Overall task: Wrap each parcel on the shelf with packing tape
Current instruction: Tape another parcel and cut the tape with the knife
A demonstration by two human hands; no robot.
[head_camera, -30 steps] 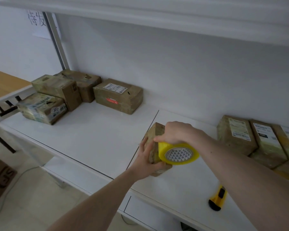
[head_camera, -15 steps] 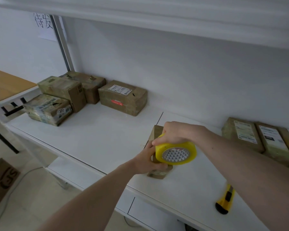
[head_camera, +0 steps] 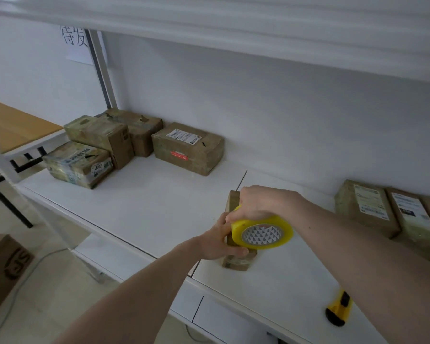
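Note:
A small brown parcel (head_camera: 233, 202) stands on the white shelf (head_camera: 159, 207) near its front edge, mostly hidden behind my hands. My left hand (head_camera: 219, 242) grips the parcel's near side, thumb curled under the tape roll. My right hand (head_camera: 261, 202) holds a yellow roll of packing tape (head_camera: 262, 235) from above, pressed against the parcel's right face. Several taped parcels sit at the back left, among them a labelled one (head_camera: 188, 147). More parcels (head_camera: 368, 207) lie at the right.
A yellow utility knife (head_camera: 338, 307) lies on the shelf near the front right edge. An upper shelf (head_camera: 233, 18) overhangs. A cardboard box (head_camera: 3, 269) stands on the floor at the left, beside a wooden table (head_camera: 13, 125).
My left hand has slid further round the parcel's near side and the tape roll has dropped a little lower against it. The view has shifted slightly left.

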